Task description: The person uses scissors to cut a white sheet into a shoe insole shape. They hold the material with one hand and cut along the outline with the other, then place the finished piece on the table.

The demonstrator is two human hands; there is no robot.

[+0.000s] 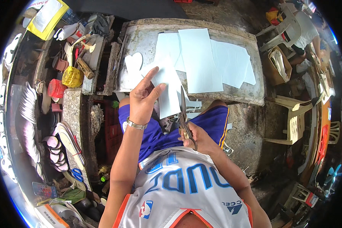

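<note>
My left hand point(142, 95) pinches a pale white sheet point(168, 100) between thumb and fingers, holding it over the near edge of the table. In my right hand point(201, 137) is a pair of dark scissors point(184, 108), gripped by the handles with the blades pointing away from me. The blades lie alongside the sheet's right edge; whether they touch it I cannot tell. Beyond the hands, larger pale sheets point(200, 60) overlap on the table. White rounded, sole-shaped pieces point(134, 62) lie to the left of my left hand.
The worn table point(235, 36) stands in front of my knees. On the left, a bench holds flip-flops point(70, 142), a yellow roll point(72, 77), a red roll point(56, 88) and a smartphone point(45, 189). Plastic chairs point(293, 117), a cardboard box point(279, 68) and another person point(306, 30) are at right.
</note>
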